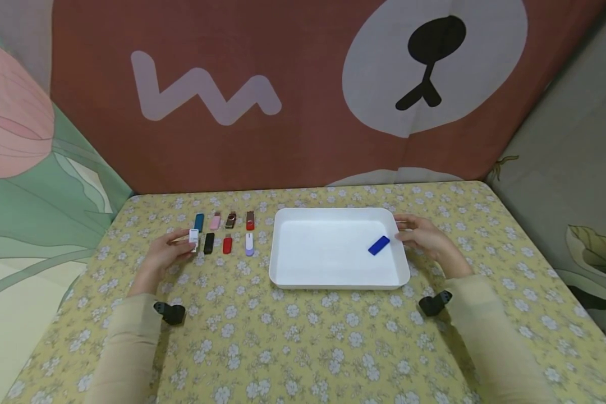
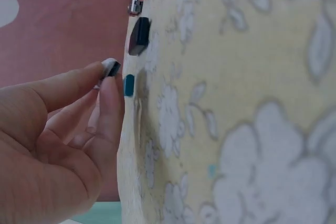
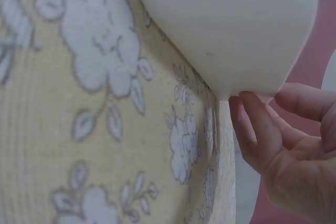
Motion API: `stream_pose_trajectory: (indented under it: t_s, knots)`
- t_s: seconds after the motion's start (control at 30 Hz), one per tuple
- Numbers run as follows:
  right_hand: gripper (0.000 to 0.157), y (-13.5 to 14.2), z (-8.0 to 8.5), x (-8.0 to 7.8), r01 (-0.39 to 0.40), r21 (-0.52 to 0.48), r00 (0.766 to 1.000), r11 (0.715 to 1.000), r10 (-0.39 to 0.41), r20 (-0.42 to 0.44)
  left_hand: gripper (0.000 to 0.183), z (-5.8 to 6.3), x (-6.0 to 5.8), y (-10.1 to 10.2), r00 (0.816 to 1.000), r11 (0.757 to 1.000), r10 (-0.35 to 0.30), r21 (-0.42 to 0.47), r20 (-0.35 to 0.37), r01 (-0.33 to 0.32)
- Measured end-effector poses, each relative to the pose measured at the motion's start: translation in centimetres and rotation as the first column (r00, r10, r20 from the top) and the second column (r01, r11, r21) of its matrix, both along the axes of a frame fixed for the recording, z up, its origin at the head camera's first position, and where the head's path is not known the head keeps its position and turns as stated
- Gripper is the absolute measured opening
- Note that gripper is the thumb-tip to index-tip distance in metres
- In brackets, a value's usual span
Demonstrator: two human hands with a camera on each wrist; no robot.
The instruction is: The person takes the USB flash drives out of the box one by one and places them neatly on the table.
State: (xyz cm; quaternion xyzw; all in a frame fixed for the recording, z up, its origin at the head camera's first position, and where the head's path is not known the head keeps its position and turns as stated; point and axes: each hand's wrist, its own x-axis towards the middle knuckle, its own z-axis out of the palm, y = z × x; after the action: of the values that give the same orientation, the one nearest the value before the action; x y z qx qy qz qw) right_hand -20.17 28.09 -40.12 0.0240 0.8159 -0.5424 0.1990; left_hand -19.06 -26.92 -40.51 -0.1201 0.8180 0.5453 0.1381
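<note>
My left hand (image 1: 165,252) pinches a small white USB flash drive (image 1: 194,239) between thumb and fingers, at the left end of two rows of flash drives. In the left wrist view the drive's dark end (image 2: 112,68) pokes out past the fingertips. At the other side, my right hand (image 1: 426,238) holds the right side of a white tray (image 1: 333,285), thumb at the rim and fingertips against the outer wall. Inside the tray, near its right side, lies a blue flash drive (image 1: 379,245), set at a slant.
Behind the held drive lie a teal drive (image 1: 199,221), a pink one (image 1: 215,221), a brown one (image 1: 230,220) and a red-and-brown one (image 1: 250,220). Nearer are black (image 1: 209,243), red (image 1: 227,244) and white-and-purple (image 1: 249,244) drives. A floral cloth (image 1: 293,348) covers the table.
</note>
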Motion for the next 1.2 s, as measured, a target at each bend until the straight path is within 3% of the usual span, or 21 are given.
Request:
stream_pose_trajectory:
  t_s: [0.23,0.57,1.2]
  knots:
    - [0.063,0.07,-0.05,-0.05,0.007,0.0,1.0,1.0,-0.007,0.002,0.059,-0.45,-0.17,-0.15,1.0,0.998,-0.011,-0.06,0.016,0.012]
    - [0.064,-0.01,-0.02,-0.09,0.006,-0.008,1.0,1.0,-0.006,0.01,0.06,-0.72,-0.24,-0.19,0.999,0.998,-0.012,-0.055,0.05,0.015]
    - [0.063,-0.16,0.09,-0.15,0.02,-0.007,0.999,1.0,-0.02,0.032,0.054,-0.91,-0.43,0.06,0.999,0.989,-0.011,-0.146,0.034,0.016]
